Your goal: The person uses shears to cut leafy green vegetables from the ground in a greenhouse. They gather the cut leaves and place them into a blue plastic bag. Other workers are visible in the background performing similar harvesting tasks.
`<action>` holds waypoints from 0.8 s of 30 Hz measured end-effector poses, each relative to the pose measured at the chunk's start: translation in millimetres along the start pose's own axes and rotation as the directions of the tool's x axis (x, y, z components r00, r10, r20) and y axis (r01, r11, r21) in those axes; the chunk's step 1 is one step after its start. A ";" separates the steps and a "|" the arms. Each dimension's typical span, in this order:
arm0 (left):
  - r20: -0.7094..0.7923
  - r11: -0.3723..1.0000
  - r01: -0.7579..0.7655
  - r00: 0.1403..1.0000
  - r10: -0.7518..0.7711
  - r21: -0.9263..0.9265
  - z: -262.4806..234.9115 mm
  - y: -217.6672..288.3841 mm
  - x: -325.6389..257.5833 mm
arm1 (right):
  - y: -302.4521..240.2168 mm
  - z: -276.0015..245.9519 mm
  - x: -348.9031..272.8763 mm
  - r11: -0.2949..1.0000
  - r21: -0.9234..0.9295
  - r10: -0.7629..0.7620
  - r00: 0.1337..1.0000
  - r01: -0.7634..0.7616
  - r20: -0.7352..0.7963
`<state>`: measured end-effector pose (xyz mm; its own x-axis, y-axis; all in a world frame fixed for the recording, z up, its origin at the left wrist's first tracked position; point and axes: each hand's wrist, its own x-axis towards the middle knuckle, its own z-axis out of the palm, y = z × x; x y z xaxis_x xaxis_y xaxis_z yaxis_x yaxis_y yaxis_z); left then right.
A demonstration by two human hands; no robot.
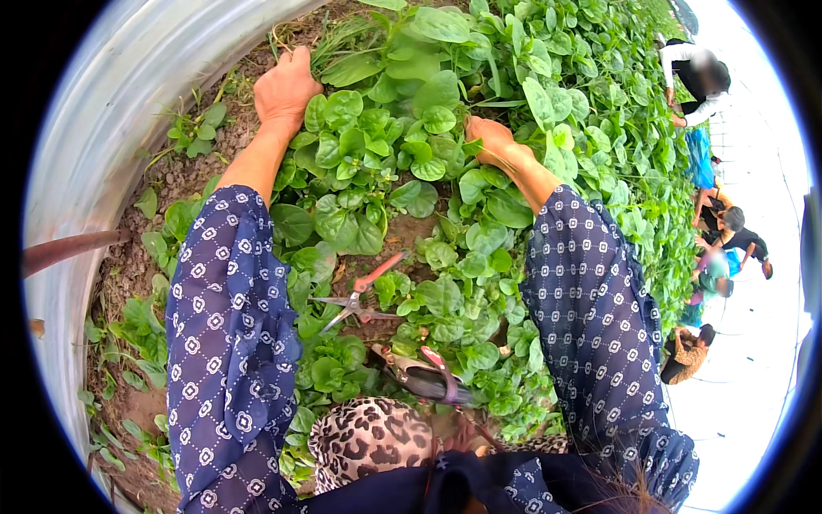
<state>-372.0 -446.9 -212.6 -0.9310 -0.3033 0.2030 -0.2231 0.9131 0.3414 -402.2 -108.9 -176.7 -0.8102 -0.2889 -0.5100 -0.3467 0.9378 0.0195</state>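
My left hand [287, 90] is closed in a fist low at the bed's far left edge, beside a tuft of thin grass [347, 38]. Whatever its fingers grip is hidden. Among broad green leaves to the right, my right hand [495, 141] is also closed, fingertips turned down into the foliage; a narrow blade of grass shows near it, but what it holds cannot be made out. Leafy green plants [351, 146] fill the space between both hands. Nearer to me, a pair of scissors [358, 298] with reddish handles lies spread on the soil, touched by neither hand.
A translucent plastic sheet wall [111, 146] curves along the left, with a brownish pole [73, 253] in front. My shoe [424, 377] and leopard-print knee [368, 441] are close below. Several people [706, 81] work along the dense planting at right.
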 end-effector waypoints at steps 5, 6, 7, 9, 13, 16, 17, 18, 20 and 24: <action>0.005 1.000 0.006 1.000 -0.006 -0.014 -1.0 0.8 -0.7 | 1.9 -19.6 -17.8 0.991 -0.025 -0.130 0.956 0.129 -0.261; -0.003 1.000 0.004 1.000 -0.004 -0.010 -1.2 1.1 -0.9 | 3.0 -29.2 -12.2 0.989 0.147 0.005 0.969 0.032 -0.246; 0.001 1.000 0.003 1.000 -0.003 -0.007 -1.6 1.1 -0.8 | 4.2 -37.3 -8.3 0.997 0.071 0.046 0.968 -0.029 -0.247; 0.014 1.000 0.005 1.000 -0.005 0.003 -1.9 1.5 -0.6 | 4.4 -47.0 1.0 0.985 -0.074 0.145 0.982 -0.155 -0.122; 0.002 1.000 -0.009 1.000 0.009 0.020 -0.1 1.6 -1.3 | -0.3 -40.4 19.7 0.918 -0.342 0.250 0.963 -0.202 0.102; -0.079 0.998 -0.056 0.995 0.056 0.005 1.0 0.7 -2.3 | -0.7 -29.7 27.9 0.891 -0.421 0.262 0.949 -0.168 0.175; -0.090 0.998 -0.059 0.994 0.059 -0.001 1.4 0.6 -2.5 | 1.1 -28.7 30.0 0.906 -0.375 0.274 0.946 -0.194 0.173; -0.082 0.998 -0.063 0.995 0.063 0.004 1.4 0.1 -2.7 | 3.0 -28.2 31.2 0.917 -0.327 0.294 0.942 -0.229 0.165; -0.083 0.997 -0.071 0.994 0.071 0.008 1.4 -0.2 -2.5 | 4.6 -27.9 32.8 0.923 -0.323 0.282 0.940 -0.211 0.192; -0.090 0.997 -0.074 0.993 0.073 -0.005 -0.1 -0.3 -2.5 | 3.0 -29.7 31.6 0.927 -0.364 0.203 0.942 -0.097 0.267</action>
<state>-369.6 -446.4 -213.1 -0.9151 -0.2594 0.3089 -0.1526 0.9315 0.3302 -442.9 -120.9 -167.2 -0.7074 -0.0304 -0.7062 -0.4148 0.8268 0.3799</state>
